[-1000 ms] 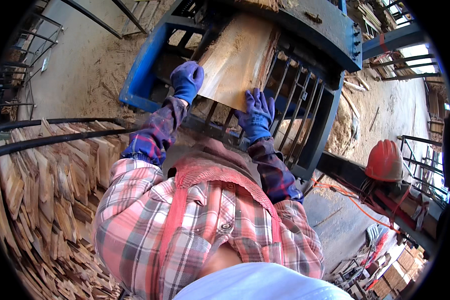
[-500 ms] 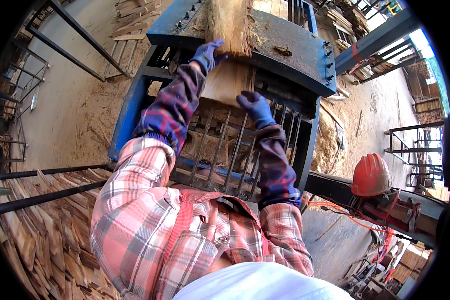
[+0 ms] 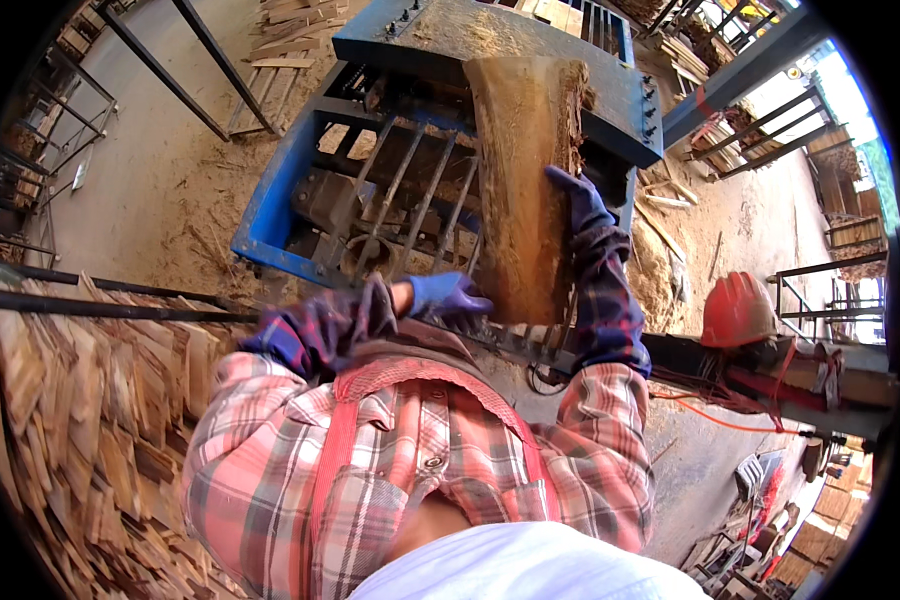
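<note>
A long rough wooden slab (image 3: pixel 526 190) with a dark, ragged bark edge slants across the blue machine (image 3: pixel 265 215). Its far end overlaps the front edge of the machine's top cover, and the rest extends toward me over the metal bars (image 3: pixel 422 205). My right hand (image 3: pixel 585 203), in a blue-purple glove, grips the slab's right edge, thumb toward its upper face. Close to my body, my left hand (image 3: pixel 448 295) in a matching glove holds the slab's near left corner. Some of its fingertips are hard to make out.
Split wood pieces (image 3: pixel 90 430) are heaped beside me on the left, behind a black rail (image 3: pixel 120 310). On the right, a red hard hat (image 3: pixel 738 310) rests on a beam, with an orange cord (image 3: pixel 730 425) below. Sawdust (image 3: pixel 660 245) lies beside the machine.
The slab has come off the top cover toward me and over the bars. My left hand has drawn back to its near end; my right has shifted to its right edge. The lower board is out of sight.
</note>
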Demonstrator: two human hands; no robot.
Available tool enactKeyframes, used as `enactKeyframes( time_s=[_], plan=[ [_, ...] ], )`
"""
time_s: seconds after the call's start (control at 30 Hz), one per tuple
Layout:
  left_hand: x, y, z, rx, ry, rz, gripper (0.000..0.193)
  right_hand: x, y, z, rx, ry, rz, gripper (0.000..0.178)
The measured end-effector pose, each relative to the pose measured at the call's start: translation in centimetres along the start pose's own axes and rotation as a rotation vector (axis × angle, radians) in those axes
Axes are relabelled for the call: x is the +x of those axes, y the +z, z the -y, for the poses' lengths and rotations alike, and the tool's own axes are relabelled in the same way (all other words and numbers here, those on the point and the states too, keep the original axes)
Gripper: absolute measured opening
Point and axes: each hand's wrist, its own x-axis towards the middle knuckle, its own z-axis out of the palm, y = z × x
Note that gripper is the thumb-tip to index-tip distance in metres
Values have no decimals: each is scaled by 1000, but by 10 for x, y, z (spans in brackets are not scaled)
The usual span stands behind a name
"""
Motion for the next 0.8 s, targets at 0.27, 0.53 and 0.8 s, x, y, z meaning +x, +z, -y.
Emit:
enactKeyframes(
  time_s=[0.27,0.53,0.8],
  plan=[
    [-65,-67,-189,1890,910,-1055,84,-104,1,13,-488,-320,119,50],
    [-112,-93,-160,1609,352,-732,62,-82,38,27,-1301,-636,362,44],
    [-108,-189,50,99,382,-838,37,-74,114,-50,-1396,-1199,-4,92]
  ],
)
